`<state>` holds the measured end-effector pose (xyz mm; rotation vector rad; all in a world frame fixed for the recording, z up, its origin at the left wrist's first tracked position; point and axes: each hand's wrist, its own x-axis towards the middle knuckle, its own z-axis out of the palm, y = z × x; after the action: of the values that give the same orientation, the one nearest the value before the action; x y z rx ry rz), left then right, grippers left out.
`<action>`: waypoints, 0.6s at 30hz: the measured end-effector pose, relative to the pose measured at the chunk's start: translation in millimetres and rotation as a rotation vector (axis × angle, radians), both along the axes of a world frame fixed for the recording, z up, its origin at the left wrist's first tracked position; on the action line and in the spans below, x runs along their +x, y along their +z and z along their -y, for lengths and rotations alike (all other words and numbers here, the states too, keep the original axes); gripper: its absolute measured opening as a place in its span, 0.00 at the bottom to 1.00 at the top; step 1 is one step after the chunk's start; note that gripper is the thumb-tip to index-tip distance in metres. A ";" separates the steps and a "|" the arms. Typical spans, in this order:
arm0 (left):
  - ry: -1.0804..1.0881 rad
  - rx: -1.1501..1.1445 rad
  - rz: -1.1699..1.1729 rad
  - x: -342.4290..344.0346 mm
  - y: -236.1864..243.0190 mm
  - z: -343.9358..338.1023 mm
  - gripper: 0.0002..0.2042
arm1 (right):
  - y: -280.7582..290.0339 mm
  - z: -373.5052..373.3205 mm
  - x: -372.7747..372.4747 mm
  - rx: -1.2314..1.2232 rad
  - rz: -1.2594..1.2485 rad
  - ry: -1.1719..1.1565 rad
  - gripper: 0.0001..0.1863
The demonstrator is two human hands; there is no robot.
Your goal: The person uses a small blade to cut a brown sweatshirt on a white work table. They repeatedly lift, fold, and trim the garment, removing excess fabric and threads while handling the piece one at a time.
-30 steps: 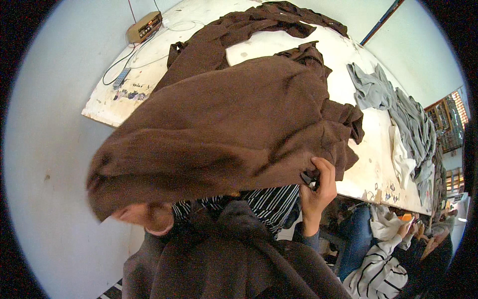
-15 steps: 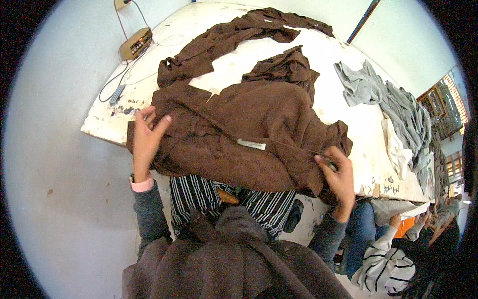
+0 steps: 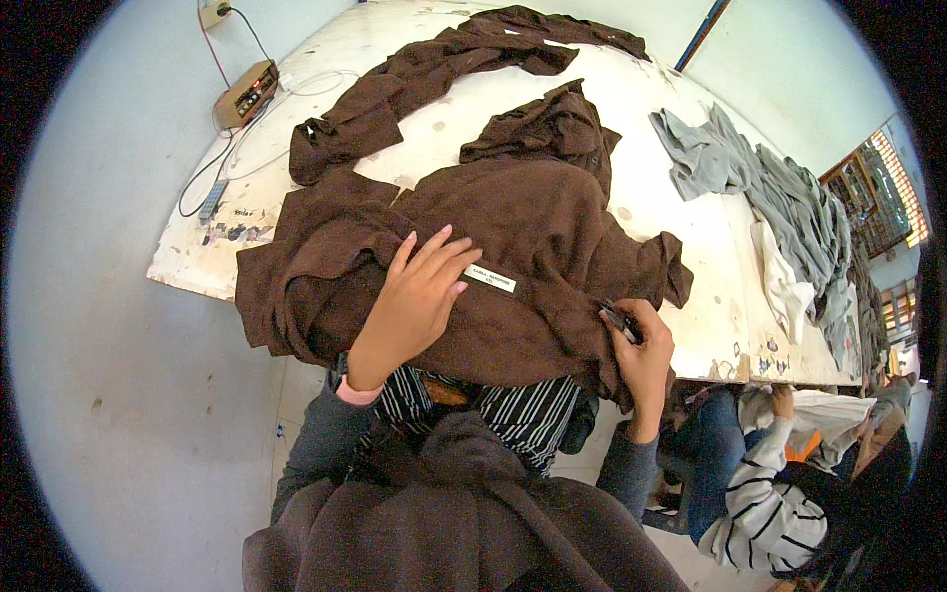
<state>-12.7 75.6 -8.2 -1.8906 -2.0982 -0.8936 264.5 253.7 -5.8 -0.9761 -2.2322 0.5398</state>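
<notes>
Settling onto the near edge of the worn white worktable [image 3: 691, 326], the large brown fleece garment [image 3: 533, 266] now lies spread flat, where a second ago it was lifted in the air in front of the camera. It looks ready for close work.

The left hand [image 3: 414, 301] has moved from the garment's 9 o'clock edge to its middle and rests open, fingers spread, just beside a small white label [image 3: 490, 279]. The right hand [image 3: 641, 350], at the cloth's 4 o'clock corner, is closed around a small dark tool [image 3: 619, 320] and a fold of cloth.

Counted: one brown garment under the hands, two more brown pieces at 12 o'clock, one grey pile [image 3: 779, 207] at 2 o'clock, one tan box [image 3: 247, 92] with cables at 10 o'clock.
</notes>
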 end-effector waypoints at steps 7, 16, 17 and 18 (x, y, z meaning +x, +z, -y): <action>0.056 0.074 0.010 -15.1 -15.7 -15.5 0.11 | 3.4 -0.5 -1.6 0.054 -0.024 -0.056 0.12; -0.002 0.004 1.469 28.3 30.5 18.0 0.19 | 36.4 33.8 -25.2 0.348 0.202 -0.211 0.16; 0.061 0.035 1.530 33.0 37.4 22.5 0.19 | 44.7 42.7 -29.1 0.386 0.222 -0.206 0.17; 0.117 0.063 1.592 35.2 41.6 24.3 0.19 | 52.8 51.5 -32.6 0.388 0.131 -0.169 0.19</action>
<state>22.5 51.4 33.4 -0.8264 -2.5322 -2.9584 231.9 202.2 47.1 -1.0008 -2.2259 -0.0356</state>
